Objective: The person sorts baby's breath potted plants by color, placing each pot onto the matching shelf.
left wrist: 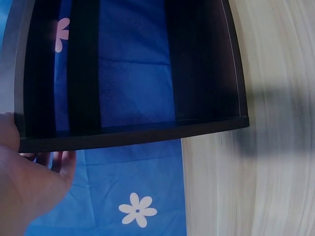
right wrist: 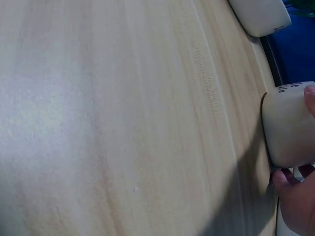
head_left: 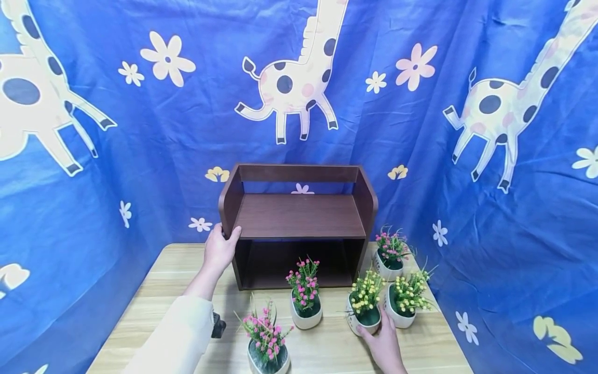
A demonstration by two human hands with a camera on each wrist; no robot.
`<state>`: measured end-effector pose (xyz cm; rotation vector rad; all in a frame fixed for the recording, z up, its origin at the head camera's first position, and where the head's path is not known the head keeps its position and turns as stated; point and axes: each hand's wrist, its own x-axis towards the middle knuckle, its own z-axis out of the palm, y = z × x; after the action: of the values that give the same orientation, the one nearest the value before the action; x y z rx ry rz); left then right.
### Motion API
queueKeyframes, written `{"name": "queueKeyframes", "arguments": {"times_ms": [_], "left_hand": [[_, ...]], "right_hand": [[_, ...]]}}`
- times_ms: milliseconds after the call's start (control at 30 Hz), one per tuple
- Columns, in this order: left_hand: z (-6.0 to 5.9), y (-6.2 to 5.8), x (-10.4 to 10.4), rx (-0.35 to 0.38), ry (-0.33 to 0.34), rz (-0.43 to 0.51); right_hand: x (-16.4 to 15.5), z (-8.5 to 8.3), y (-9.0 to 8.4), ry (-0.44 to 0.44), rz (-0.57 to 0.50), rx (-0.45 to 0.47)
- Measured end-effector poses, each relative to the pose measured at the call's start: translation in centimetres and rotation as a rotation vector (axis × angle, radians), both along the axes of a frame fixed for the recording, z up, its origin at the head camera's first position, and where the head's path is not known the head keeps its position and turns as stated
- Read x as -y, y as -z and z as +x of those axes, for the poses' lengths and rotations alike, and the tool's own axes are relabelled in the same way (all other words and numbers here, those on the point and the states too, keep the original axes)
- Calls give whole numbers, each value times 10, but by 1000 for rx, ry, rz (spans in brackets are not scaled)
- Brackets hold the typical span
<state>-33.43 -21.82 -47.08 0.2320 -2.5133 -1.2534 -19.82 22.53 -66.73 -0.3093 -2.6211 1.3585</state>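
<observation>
My left arm reached forward over the table point(head_left: 168, 265), and my left hand point(head_left: 218, 249) gripped the front left corner of the dark wooden shelf point(head_left: 299, 215), thumb on the upper board's front edge and fingers wrapped round the side panel. The left wrist view showed those fingers curled behind the panel. My right hand point(head_left: 385, 345) lay low at the near edge, fingers closed round the white pot of a yellow flower plant point(head_left: 365, 304), holding it from the near side; the right wrist view showed a fingertip on the pot's wall. A second yellow plant point(head_left: 405, 298) stood just beside it on the right, a pink plant point(head_left: 304, 296) to the left. The shelf stood at the table's far edge against the blue cloth point(head_left: 93, 182). Bare tabletop lay left of the shelf.
</observation>
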Motion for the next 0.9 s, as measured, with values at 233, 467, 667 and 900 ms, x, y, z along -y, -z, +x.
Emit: {"name": "queueKeyframes", "arguments": {"times_ms": [233, 467, 667, 900], "left_hand": [[2, 2, -2, 18, -25, 140], [2, 4, 0, 8, -33, 146], [2, 5, 0, 7, -42, 160], [2, 8, -1, 11, -44, 236]], "right_hand": [[0, 0, 1, 4, -11, 32], [2, 1, 1, 10, -48, 36], [3, 0, 1, 6, -98, 45], [5, 0, -1, 22, -171, 73]]}}
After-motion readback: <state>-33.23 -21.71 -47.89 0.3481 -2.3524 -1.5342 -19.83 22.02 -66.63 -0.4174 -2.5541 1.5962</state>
